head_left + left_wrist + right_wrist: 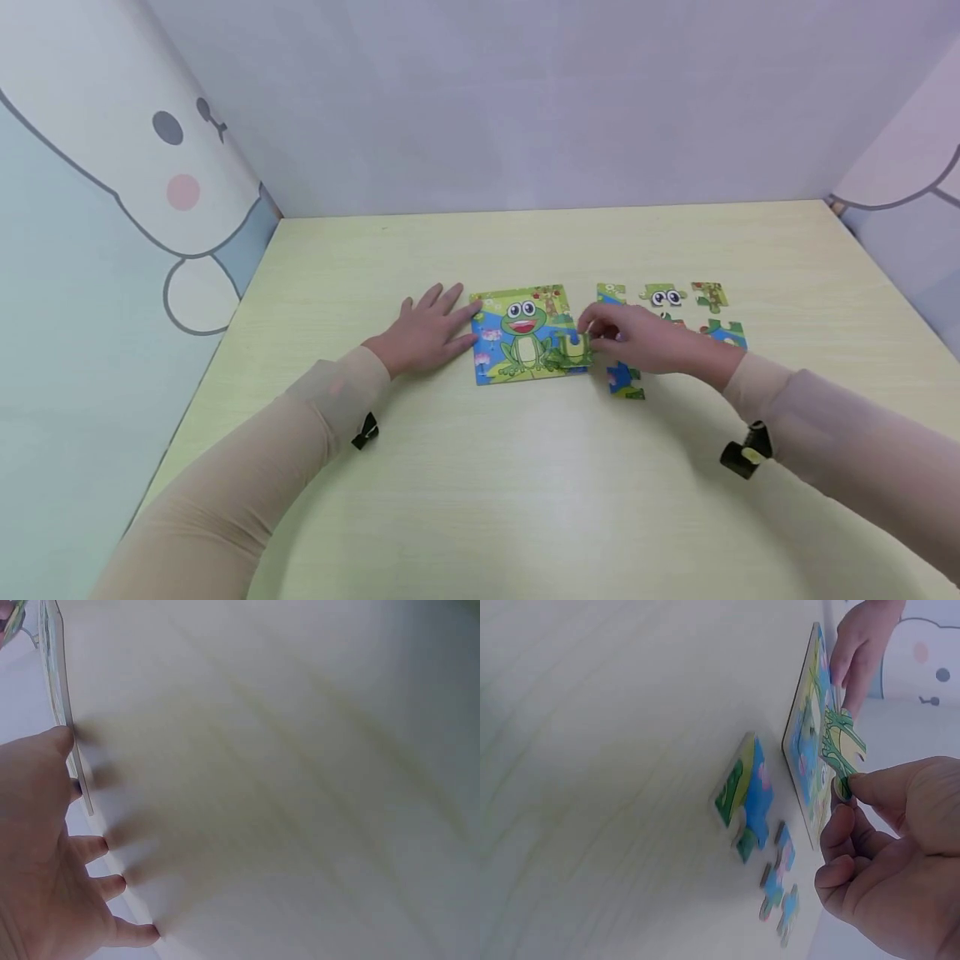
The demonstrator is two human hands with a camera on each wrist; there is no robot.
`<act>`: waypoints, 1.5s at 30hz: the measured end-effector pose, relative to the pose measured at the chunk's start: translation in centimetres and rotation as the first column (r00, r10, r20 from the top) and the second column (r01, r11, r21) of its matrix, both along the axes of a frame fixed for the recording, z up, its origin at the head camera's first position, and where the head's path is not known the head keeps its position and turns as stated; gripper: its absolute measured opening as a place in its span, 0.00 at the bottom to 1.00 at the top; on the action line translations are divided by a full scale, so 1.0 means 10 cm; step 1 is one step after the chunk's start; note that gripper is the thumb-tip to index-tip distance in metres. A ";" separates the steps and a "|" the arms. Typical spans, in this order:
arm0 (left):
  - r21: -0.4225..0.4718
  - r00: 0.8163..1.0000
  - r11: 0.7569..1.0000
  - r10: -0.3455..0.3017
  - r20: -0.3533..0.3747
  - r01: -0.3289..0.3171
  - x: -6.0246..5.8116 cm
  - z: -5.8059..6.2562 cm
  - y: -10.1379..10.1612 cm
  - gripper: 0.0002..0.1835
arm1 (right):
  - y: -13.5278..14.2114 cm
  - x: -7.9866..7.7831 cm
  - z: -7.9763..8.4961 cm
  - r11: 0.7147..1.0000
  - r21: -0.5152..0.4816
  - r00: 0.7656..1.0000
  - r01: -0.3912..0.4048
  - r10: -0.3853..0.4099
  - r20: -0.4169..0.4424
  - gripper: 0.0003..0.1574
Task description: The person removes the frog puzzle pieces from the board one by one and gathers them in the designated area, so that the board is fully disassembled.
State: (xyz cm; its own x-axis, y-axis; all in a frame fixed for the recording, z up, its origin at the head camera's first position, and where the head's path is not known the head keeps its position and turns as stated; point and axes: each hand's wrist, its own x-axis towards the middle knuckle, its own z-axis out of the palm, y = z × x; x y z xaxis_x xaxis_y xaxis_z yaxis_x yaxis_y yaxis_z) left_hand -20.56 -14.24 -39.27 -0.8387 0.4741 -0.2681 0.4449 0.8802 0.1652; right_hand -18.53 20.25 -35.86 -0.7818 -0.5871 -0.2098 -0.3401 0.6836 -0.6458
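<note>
A square puzzle board [498,371] printed with a smiling green frog lies on the table. My left hand [427,333] spreads its fingers flat at the board's left side, the thumb and a finger touching its edge; the left wrist view shows the fingertips down on the table. Between thumb and fingers my right hand [637,337] pinches a green and yellow puzzle piece [844,742] with the frog's belly on it. That piece is raised over the lower right part of the board and covers some of the picture there.
Loose puzzle pieces lie right of the board: one with the frog's eyes [665,297], a tree piece [709,295], a blue and green piece [726,333] and a lower blue piece [624,382]. A wall [525,108] rises behind the table [480,500].
</note>
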 end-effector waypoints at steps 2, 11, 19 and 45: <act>-0.002 1.000 1.000 0.000 0.001 0.000 0.00 0.01 0.00 0.37 | 0.15 0.02 0.02 1.000 0.019 1.000 0.009 -0.009 -0.010 0.10; 0.009 1.000 1.000 -0.003 -0.003 0.003 0.02 0.04 0.01 0.37 | 0.83 0.12 0.04 0.989 0.127 0.997 0.077 -0.074 -0.024 0.12; 0.003 1.000 1.000 0.001 0.011 -0.001 0.01 0.03 0.01 0.37 | 1.17 0.19 -0.07 0.975 0.200 0.996 0.091 -0.090 -0.014 0.12; -0.001 1.000 1.000 0.005 0.015 -0.005 0.01 0.03 0.01 0.37 | 0.67 0.12 -0.02 0.986 0.147 0.996 0.076 -0.069 -0.053 0.16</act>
